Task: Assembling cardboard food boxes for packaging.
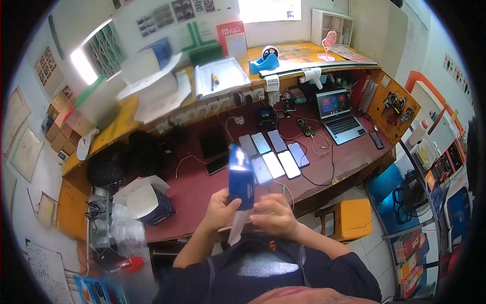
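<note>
A slim blue cardboard box (241, 180) with a pale open flap at its lower end stands upright in front of my chest. My left hand (221, 209) is closed around its lower left side, with the thumb across the front. At the lower right edge, the bent fingers of my right hand (276, 215) pinch the box by its flap; the fingertips are partly hidden. Just beyond the box, several smartphones (289, 164) lie in two rows on the dark red desk (197, 190), some with bright white screens. The box covers part of the nearest ones.
An open blue-and-white carton (158, 209) stands at the desk's left end. An open laptop (336, 114) sits at the back right, with cables around it. A raised wooden shelf holds a blue tape dispenser (264, 62) and papers. A yellow stool (353, 219) stands right of me.
</note>
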Motion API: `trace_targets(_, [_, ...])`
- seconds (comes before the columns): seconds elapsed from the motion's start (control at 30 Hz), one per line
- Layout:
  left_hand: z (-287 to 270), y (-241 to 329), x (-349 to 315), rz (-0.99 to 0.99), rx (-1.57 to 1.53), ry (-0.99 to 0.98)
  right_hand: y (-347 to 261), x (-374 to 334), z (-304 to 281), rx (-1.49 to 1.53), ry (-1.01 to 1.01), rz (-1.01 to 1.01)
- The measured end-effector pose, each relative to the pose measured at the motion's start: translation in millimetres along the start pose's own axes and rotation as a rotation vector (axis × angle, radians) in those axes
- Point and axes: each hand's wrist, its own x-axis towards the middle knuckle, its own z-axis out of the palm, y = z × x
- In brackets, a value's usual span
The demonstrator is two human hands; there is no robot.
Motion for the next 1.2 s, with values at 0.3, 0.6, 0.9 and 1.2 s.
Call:
trace_targets(0.3, [10.3,7.8,15.5,-0.006,-0.408,-0.051,-3.6,-8.7,20.2,-0.049,0.048,0.011])
trace_targets(0.6, [38.0,-25.3,-1.5,0.149,-0.234,0.003,5.3,-13.5,19.9,-0.118,0.097,0.077])
trace_targets(0.9, [31.5,-41.8,-2.7,0.257,-0.244,-0.010,19.4,-15.5,16.3,-0.029,0.226,0.091])
trace_targets(1.2, [15.4,-34.9,-4.2,0.098,-0.188,0.278,15.3,-12.1,-8.2,0.308,0.017,0.236])
